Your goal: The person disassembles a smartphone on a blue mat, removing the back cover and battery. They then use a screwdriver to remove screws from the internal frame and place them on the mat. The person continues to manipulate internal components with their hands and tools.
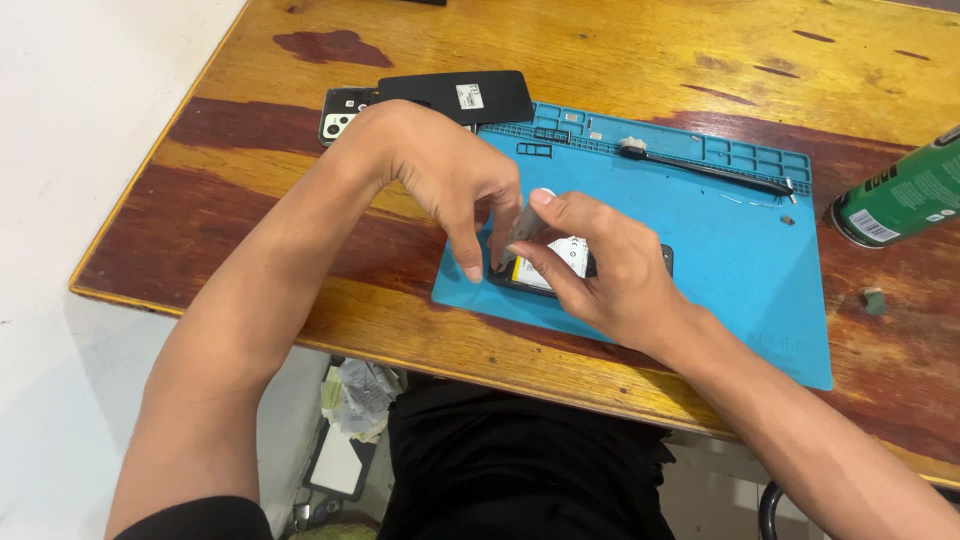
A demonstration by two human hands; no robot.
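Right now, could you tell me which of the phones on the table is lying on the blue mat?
The opened phone under both hands, showing its battery, lies on the blue mat. The other phone, with its camera side up, rests on bare wood beyond the mat's far-left corner.

Only one view: cam on my head, looking down and fwd at the desk [640,40], close in, just over my hands.
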